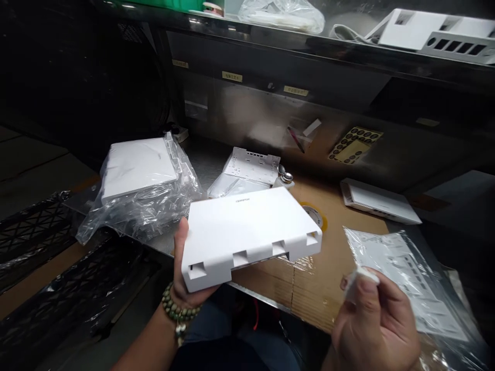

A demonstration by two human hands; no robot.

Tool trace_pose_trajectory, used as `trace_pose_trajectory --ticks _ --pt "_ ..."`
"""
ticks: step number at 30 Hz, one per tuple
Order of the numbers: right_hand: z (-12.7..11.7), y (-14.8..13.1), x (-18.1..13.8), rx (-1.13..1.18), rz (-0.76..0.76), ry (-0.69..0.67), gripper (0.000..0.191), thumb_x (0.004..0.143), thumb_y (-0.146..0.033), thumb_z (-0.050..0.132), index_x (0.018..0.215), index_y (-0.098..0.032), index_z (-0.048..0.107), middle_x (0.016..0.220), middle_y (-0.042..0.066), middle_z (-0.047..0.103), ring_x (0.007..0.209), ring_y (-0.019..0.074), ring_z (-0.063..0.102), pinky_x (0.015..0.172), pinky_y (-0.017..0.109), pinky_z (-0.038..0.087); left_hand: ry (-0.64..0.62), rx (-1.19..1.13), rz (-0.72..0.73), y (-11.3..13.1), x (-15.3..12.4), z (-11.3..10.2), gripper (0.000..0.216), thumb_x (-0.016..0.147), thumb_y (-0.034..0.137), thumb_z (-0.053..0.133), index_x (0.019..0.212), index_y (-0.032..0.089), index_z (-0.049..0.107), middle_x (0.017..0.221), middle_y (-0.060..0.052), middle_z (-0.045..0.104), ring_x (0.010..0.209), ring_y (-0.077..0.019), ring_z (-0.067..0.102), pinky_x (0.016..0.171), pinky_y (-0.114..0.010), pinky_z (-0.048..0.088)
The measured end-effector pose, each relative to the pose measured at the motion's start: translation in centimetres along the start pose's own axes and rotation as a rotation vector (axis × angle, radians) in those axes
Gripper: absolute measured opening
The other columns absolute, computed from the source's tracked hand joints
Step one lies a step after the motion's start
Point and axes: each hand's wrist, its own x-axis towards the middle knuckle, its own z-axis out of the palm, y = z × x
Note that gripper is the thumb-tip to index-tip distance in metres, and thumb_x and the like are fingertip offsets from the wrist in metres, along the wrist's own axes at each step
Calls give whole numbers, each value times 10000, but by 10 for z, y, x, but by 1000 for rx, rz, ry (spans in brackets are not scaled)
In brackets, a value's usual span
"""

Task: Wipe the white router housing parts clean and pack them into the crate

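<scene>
My left hand (181, 268) grips a white plastic housing (251, 221) by its left end, thumb on the side and fingers underneath. The housing is tilted, with square notches along its near edge and small dark lettering on top. My right hand (377, 314), to the right and apart from the housing, pinches a small white wad (358, 286) that looks like a wiping cloth; its far end is blurred. Beneath the right hand's side of the bench lies a bagged flat white panel (406, 278). A roll of tape (314, 216) is partly hidden behind the housing.
Plastic-wrapped white housings (139, 167) are stacked at left. A white slotted panel (251, 165) and a metal-topped bottle (286, 179) stand behind. Cardboard (317, 288) covers the bench, with another white housing (381, 201) at right. A shelf (270, 44) with parts overhangs the back.
</scene>
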Motion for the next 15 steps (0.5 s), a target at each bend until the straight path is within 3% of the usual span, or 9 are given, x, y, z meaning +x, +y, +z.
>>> trace_pose_trajectory --ticks 4,8,15 --pt "-4 5 3 -20 4 -108 286 827 -367 804 1020 -200 676 894 15 720 804 169 684 826 363 516 3 50 3 5 11 -4 762 954 754 315 1312 193 688 1330 -97 707 1387 -342 524 1203 -506 358" --pt "-13 12 4 -44 46 -204 289 872 -371 770 1065 -201 639 874 3 720 792 149 664 798 327 503 47 90 27 9 15 -13 760 878 804 442 1321 233 678 1350 -67 698 1441 -348 457 1220 -496 326" --pt "-8 15 7 62 232 -219 308 891 -409 756 1085 -209 625 935 0 692 873 128 650 820 279 501 111 50 14 3 11 -25 701 895 699 515 1406 228 599 1275 -129 729 1333 -386 573 1065 -511 503"
